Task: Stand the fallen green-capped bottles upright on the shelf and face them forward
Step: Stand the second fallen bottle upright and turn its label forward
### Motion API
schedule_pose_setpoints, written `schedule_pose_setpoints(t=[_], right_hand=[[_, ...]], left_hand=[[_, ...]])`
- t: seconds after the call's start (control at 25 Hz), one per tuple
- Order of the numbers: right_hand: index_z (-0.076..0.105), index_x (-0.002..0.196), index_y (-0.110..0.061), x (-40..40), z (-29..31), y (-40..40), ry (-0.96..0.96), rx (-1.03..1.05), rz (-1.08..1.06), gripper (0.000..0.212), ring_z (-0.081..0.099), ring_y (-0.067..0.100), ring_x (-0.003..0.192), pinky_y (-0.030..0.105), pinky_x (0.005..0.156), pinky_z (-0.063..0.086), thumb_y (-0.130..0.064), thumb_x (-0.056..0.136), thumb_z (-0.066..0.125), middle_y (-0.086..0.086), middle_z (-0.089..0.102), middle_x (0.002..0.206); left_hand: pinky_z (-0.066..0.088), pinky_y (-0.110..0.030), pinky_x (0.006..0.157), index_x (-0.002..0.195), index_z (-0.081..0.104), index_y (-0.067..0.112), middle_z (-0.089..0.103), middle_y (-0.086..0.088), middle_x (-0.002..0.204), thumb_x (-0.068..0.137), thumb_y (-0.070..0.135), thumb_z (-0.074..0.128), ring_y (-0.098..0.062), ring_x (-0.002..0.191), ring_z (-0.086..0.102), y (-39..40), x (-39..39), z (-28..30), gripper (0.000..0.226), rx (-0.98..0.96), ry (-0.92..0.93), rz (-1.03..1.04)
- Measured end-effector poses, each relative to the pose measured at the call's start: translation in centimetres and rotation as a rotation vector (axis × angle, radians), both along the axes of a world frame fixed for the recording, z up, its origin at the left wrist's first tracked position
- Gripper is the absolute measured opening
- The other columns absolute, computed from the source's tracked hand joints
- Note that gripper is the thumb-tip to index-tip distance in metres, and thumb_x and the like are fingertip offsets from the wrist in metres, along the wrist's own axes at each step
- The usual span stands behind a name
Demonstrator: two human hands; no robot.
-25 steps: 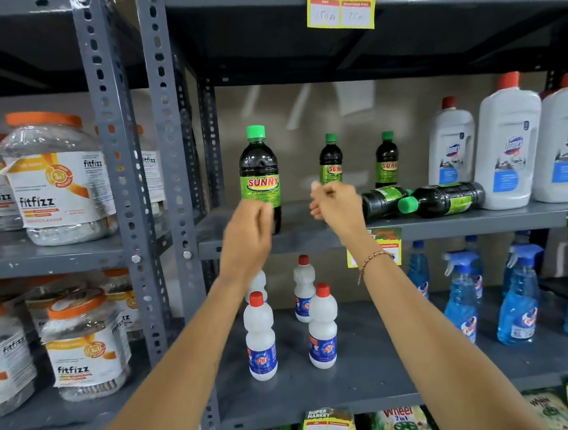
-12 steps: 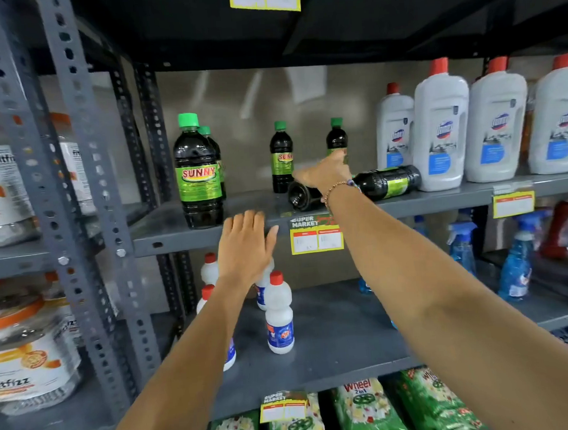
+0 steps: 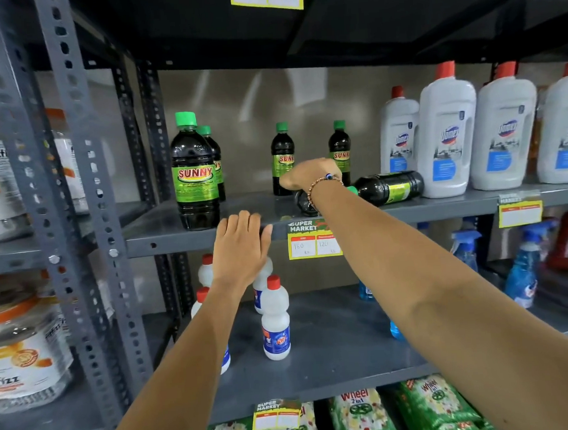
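Change since half a second ago: the right hand is now lying further over the nearer fallen bottle, and the left hand is staying at the shelf lip.

Grey perforated steel shelving unit: filling the frame; its middle deck is crossing the centre.

White plastic jugs with red caps and blue labels: standing upright in a row at the right of the deck.

Tall dark bottle with green cap and green "SUNNY" label: standing upright at centre left, label facing forward; a second like it is showing just behind.

Fallen dark green-capped bottle: lying on its side right of centre, cap pointing left, base just beside the nearest jug.

Second fallen bottle: lying at the deck's front edge, mostly hidden under the right wrist; only its dark end is showing.

Two small upright green-capped bottles: standing at the back, centre.

Right hand: curling down over the hidden bottle; whether it is gripping cannot be told.

Left hand: flat, fingers together and extended, holding nothing, resting against the deck's front edge.

Yellow price tag: hanging beside the left hand.
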State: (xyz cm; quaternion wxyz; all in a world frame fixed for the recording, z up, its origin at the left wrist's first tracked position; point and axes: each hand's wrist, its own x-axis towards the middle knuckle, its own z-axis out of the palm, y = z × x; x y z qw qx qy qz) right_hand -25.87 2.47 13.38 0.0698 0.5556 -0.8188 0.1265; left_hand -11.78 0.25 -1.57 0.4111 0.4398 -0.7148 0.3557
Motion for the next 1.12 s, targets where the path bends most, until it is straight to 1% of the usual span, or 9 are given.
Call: schedule_pose_setpoints(t=[0.08,0.12,0.28,0.36,0.52,0.72,0.92,1.04,1.12], right_hand=[[0.059,0.101,-0.012,0.6,-0.4,-0.4,0.076,0.035,-0.053,0.036,0.059,0.032,0.088,0.036,0.056,0.049,-0.043,0.083,0.057,0.010,0.054,0.099],[0.061,0.103,-0.012,0.6,-0.6,-0.6,0.088,0.045,-0.072,0.039,0.058,0.032,0.086,0.035,0.051,0.047,-0.042,0.079,0.063,0.010,0.054,0.100],[0.060,0.112,-0.010,-0.2,-1.3,-1.5,-0.045,-0.149,0.042,0.044,0.062,0.028,0.105,0.032,0.071,0.046,-0.038,0.079,0.062,0.008,0.062,0.116],[0.060,0.112,-0.008,0.0,-2.0,-1.6,-0.166,-0.293,0.111,0.045,0.062,0.027,0.107,0.029,0.073,0.043,-0.040,0.081,0.059,0.009,0.065,0.115],[0.041,0.124,0.003,0.9,-5.1,-2.1,-0.426,-0.567,0.253,0.065,0.052,0.039,0.116,0.041,0.091,0.044,-0.047,0.086,0.057,0.020,0.050,0.126],[0.026,0.121,-0.002,-0.1,-6.6,-3.5,-0.668,-0.527,0.397,0.057,0.052,0.038,0.116,0.051,0.098,0.043,-0.038,0.090,0.056,0.020,0.045,0.129],[0.017,0.128,-0.004,-2.3,-5.3,-3.1,-0.795,-0.341,0.510,0.076,0.048,0.018,0.112,0.032,0.095,0.041,-0.039,0.084,0.068,0.006,0.047,0.119],[0.016,0.133,-0.003,-3.3,-5.4,-3.0,-0.947,-0.264,0.567,0.080,0.046,0.017,0.115,0.027,0.092,0.038,-0.024,0.082,0.073,0.004,0.045,0.119],[0.020,0.135,-0.004,-3.8,-5.9,-3.4,-1.012,-0.306,0.593,0.078,0.049,0.019,0.116,0.028,0.092,0.039,-0.013,0.079,0.074,0.007,0.050,0.124]], left_hand=[[0.045,-0.039,0.076,0.100,0.061,0.007,0.062,-0.010,0.089,0.099,0.037,0.034,-0.028,0.078,0.056,-0.1,0.0,-0.1,0.041,0.001,0.004,0.006],[0.045,-0.038,0.076,0.099,0.061,0.007,0.062,-0.009,0.089,0.099,0.037,0.034,-0.027,0.078,0.056,-0.1,-0.1,-0.1,0.041,-0.001,0.007,0.011],[0.043,-0.038,0.072,0.090,0.061,0.008,0.060,-0.008,0.082,0.098,0.038,0.033,-0.027,0.074,0.055,-0.3,-0.5,0.6,0.042,-0.032,0.008,0.024],[0.042,-0.037,0.070,0.085,0.061,0.008,0.059,-0.008,0.079,0.099,0.038,0.032,-0.027,0.072,0.054,-0.4,-0.6,0.9,0.043,-0.052,0.008,0.036],[0.037,-0.037,0.073,0.083,0.056,0.009,0.057,-0.007,0.080,0.100,0.037,0.030,-0.027,0.071,0.050,-0.5,-0.7,-0.3,0.041,-0.071,0.053,0.049],[0.039,-0.039,0.077,0.084,0.054,0.010,0.056,-0.008,0.083,0.100,0.037,0.030,-0.027,0.074,0.050,-0.5,-1.1,-0.5,0.039,-0.039,0.102,0.045],[0.040,-0.041,0.079,0.083,0.055,0.008,0.058,-0.009,0.084,0.096,0.032,0.033,-0.029,0.077,0.052,-0.1,-2.1,-0.2,0.035,-0.023,0.144,0.083],[0.039,-0.043,0.085,0.093,0.059,0.007,0.063,-0.011,0.097,0.096,0.026,0.031,-0.032,0.089,0.057,-0.4,-2.8,-0.5,0.034,-0.035,0.122,0.057],[0.037,-0.042,0.084,0.095,0.060,0.007,0.063,-0.010,0.096,0.096,0.026,0.031,-0.031,0.084,0.056,-0.6,-2.8,-0.7,0.035,-0.049,0.137,0.054]])
